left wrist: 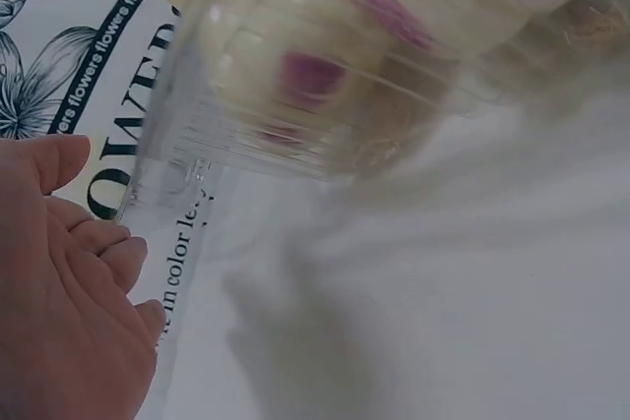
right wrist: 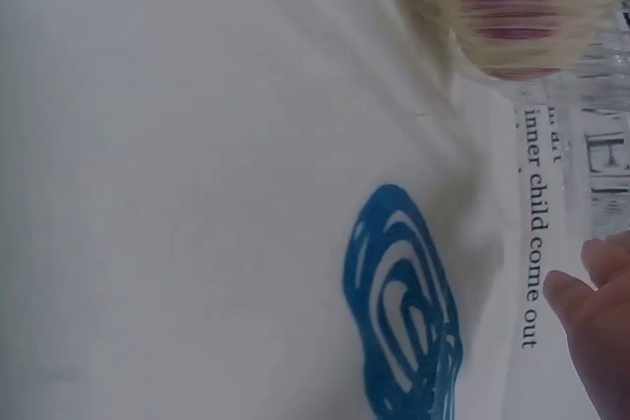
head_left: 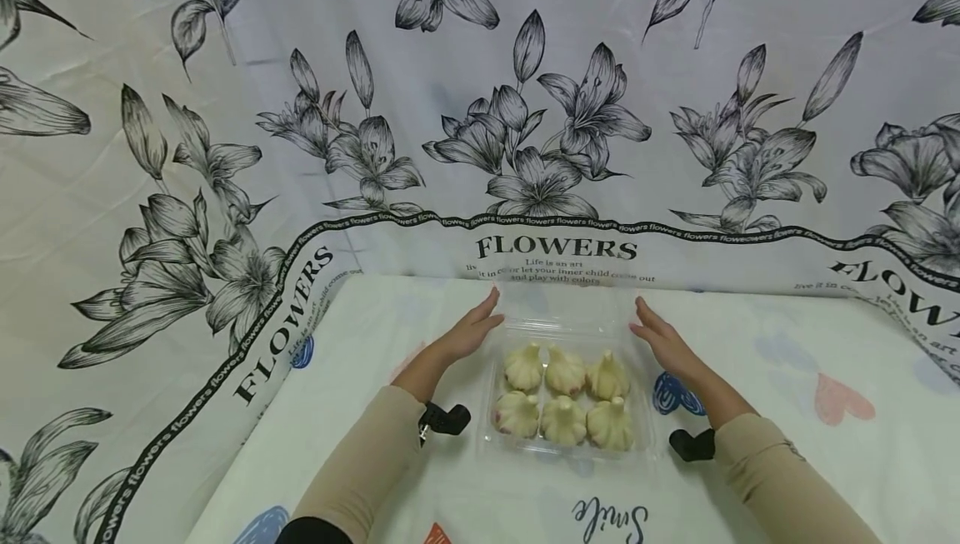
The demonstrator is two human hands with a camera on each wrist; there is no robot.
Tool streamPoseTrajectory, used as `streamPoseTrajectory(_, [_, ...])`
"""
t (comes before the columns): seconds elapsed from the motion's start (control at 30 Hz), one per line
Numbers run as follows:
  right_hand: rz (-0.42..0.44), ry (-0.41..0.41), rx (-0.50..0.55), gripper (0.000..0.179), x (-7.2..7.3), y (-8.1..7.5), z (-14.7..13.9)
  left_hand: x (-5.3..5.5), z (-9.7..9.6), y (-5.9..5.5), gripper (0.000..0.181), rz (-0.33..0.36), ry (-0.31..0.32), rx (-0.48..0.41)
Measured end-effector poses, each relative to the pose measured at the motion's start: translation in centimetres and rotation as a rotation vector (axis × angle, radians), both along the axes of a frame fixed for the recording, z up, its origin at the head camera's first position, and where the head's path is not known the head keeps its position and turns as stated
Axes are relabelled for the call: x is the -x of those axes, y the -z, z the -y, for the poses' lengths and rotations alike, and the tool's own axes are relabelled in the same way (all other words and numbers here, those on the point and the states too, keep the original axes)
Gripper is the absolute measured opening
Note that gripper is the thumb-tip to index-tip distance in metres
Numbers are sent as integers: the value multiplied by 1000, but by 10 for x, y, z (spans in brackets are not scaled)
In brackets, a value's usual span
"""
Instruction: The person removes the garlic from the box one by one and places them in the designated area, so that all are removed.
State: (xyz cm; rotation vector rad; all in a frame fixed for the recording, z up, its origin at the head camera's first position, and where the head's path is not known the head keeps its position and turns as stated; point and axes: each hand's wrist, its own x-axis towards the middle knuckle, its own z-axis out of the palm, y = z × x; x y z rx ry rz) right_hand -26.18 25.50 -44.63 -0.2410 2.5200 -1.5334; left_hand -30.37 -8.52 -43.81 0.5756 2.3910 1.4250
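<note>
A clear plastic clamshell box (head_left: 486, 411) lies on the cloth, holding several peeled-looking garlic bulbs (head_left: 564, 421) in two rows. Its transparent lid (head_left: 562, 311) extends from the far side, toward the wall. My left hand (head_left: 468, 331) is beside the lid's left edge, fingers pointing away from me. On the opposite side, my right hand (head_left: 666, 344) has its fingertips close to the lid's right edge. In the left wrist view, purple-marked garlic (left wrist: 295, 66) shows through the box wall, near the loosely bent fingers. Neither hand grips anything.
A white cloth (head_left: 750, 494) printed with hearts and lettering covers the surface. Behind it hangs a flower-patterned curtain (head_left: 450, 186) that meets the surface's back edge and folds along its left side. Black camera mounts (head_left: 693, 446) sit at both wrists.
</note>
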Motion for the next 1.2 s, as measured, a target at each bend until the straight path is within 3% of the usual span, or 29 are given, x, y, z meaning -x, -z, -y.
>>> streamPoseTrajectory(0.13, [44, -25, 0, 64, -1, 6, -1, 0, -1, 8, 57, 41, -18, 19])
streamPoseTrajectory(0.33, [54, -25, 5, 63, -2, 8, 2, -8, 0, 14, 56, 21, -57, -14])
streamPoseTrajectory(0.43, [48, -25, 1, 63, -2, 8, 2, -23, 1, 10, 56, -2, -100, -80])
streamPoseTrajectory(0.57, [41, -32, -10, 63, -3, 6, 0, -58, 2, 9, 54, -28, -149, -222])
streamPoseTrajectory(0.7, [29, -38, -42, 63, -4, 5, -1, -94, 0, 19, 49, -36, -193, -383])
streamPoseTrajectory(0.83, [4, -50, -87, 63, -4, 4, -2, -122, -5, 28, 46, -46, -225, -434])
streamPoseTrajectory(0.97, [-3, -46, -144, 63, -4, 2, -2, -136, -9, 36, 45, -77, -232, -411])
streamPoseTrajectory(1.2, [-100, -56, -233, 68, -11, -15, -4, -141, -13, 39, 44, -152, -246, -392])
